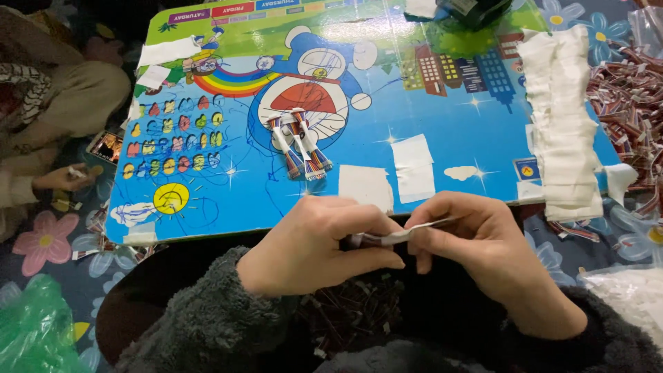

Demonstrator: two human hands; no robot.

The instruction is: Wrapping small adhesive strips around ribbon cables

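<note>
Both hands bare, no gloves, rings or watch visible; left hand [321, 245] emerges from a thick, fuzzy dark grey fleece sleeve [207, 314], cuff ending at the wrist; right hand [476, 242] from a matching dark sleeve [608, 331], same pile texture; fingernails short and unpainted where visible; lap clothing dark, detail unclear.

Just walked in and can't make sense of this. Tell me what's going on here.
A person sits at a small cartoon-printed table, both hands just in front of its near edge. The left hand and right hand together pinch a small white strip of tape between the fingertips. Three finished bundles of coloured wires lie on the table, a row of white tape strips hangs along its right edge, and a heap of loose wires sits beyond.
</note>
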